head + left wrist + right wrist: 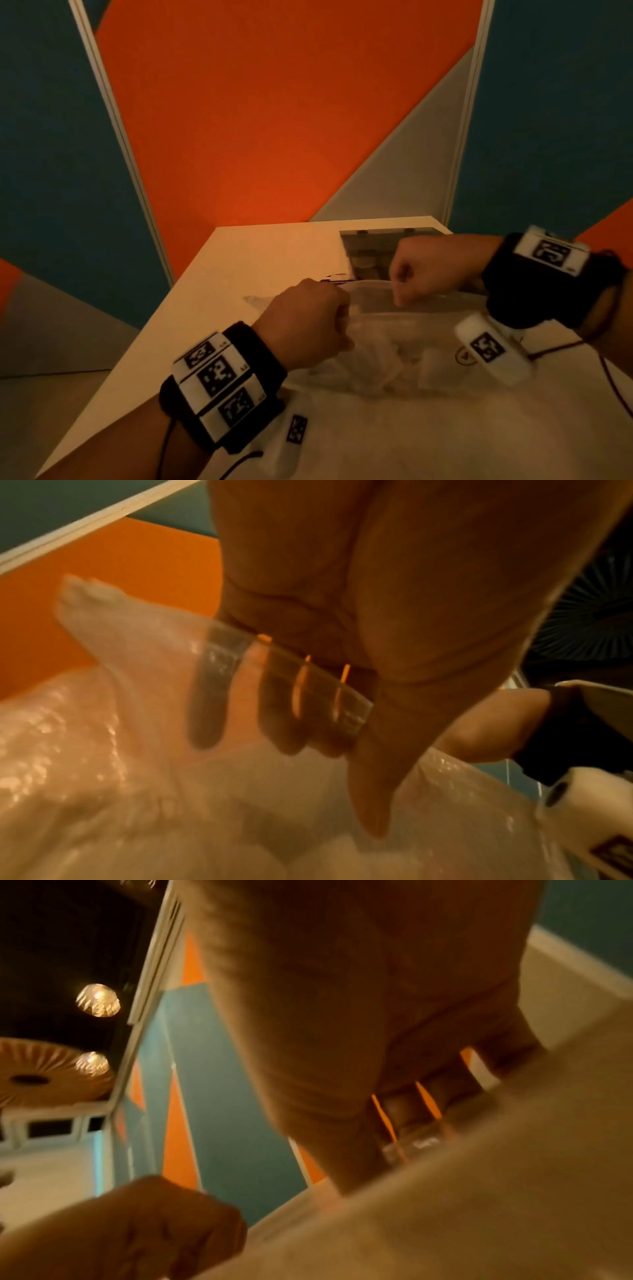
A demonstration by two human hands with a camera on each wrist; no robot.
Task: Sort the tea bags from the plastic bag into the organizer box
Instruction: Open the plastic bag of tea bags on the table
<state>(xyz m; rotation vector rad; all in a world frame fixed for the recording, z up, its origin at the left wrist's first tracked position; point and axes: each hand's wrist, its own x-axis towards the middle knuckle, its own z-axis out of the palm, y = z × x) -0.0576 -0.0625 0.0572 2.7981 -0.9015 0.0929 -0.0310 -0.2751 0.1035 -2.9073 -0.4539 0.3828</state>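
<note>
A clear plastic bag [387, 346] with pale tea bags [431, 368] inside lies on the white table. My left hand [308, 325] grips the bag's top rim on the near side. In the left wrist view its fingers [284, 704] show through the plastic strip of the rim [222, 653]. My right hand [416, 270] pinches the far side of the rim, its fingers [404, 1112] curled over the clear edge. The two hands hold the mouth apart. The clear organizer box [368, 253] with compartments stands just behind the bag, partly hidden by my right hand.
The white table [260, 260] ends at a left edge and at a back edge against orange, teal and grey wall panels [274, 120]. Black wrist straps with white marker blocks sit on both wrists. Thin cables hang near my right forearm.
</note>
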